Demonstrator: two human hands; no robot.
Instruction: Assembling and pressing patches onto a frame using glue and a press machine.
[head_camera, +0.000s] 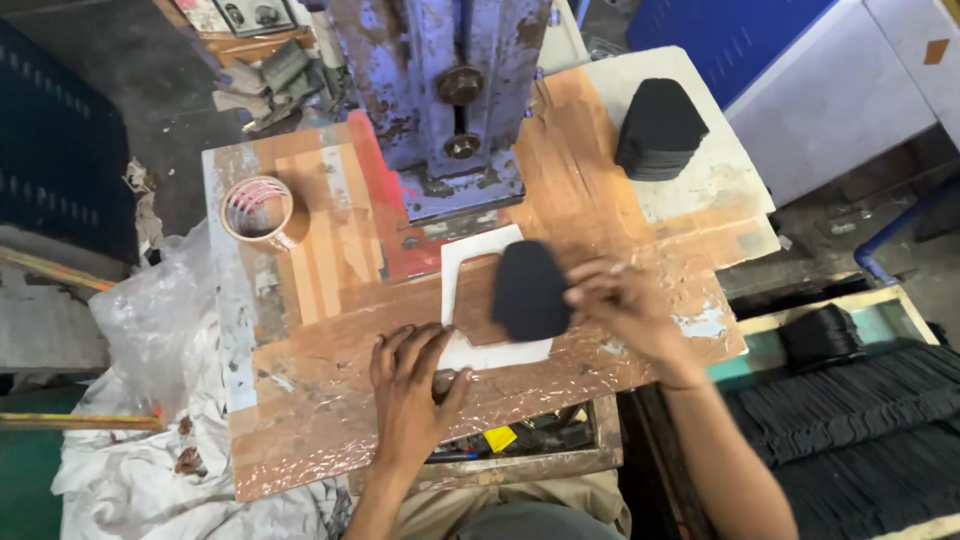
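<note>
My right hand pinches a black shield-shaped cut piece by its right edge and holds it over a white L-shaped guide on the taped worktable. My left hand rests flat on the lower left part of the white guide, fingers spread. Just behind the guide stands a worn blue press machine.
A stack of black cut pieces sits at the table's far right. A roll of brown tape lies at the left. Crumpled plastic sheeting hangs at the left; a bin of black pieces stands at the right.
</note>
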